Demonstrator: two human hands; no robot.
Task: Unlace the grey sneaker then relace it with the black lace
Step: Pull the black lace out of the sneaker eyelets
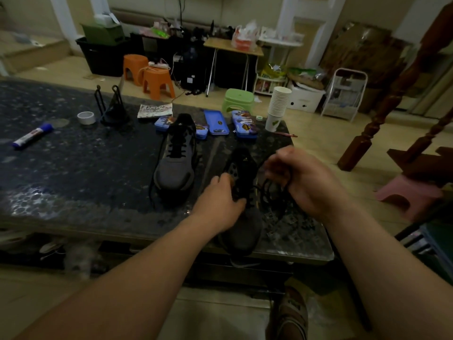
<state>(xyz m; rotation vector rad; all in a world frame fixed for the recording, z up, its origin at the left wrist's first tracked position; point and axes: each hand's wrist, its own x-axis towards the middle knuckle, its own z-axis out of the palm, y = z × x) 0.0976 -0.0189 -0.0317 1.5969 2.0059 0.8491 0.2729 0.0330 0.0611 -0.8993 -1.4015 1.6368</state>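
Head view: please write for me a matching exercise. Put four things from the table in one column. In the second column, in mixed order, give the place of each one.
Things:
1. marker
2. stack of paper cups
3. black lace
4. near grey sneaker

Places:
a. gripped in the right hand
b. at the near edge of the table, held by the left hand
c. on the far right corner of the table
d. lying on the left part of the table

Pairs: 1-d, 2-c, 3-a, 4-b
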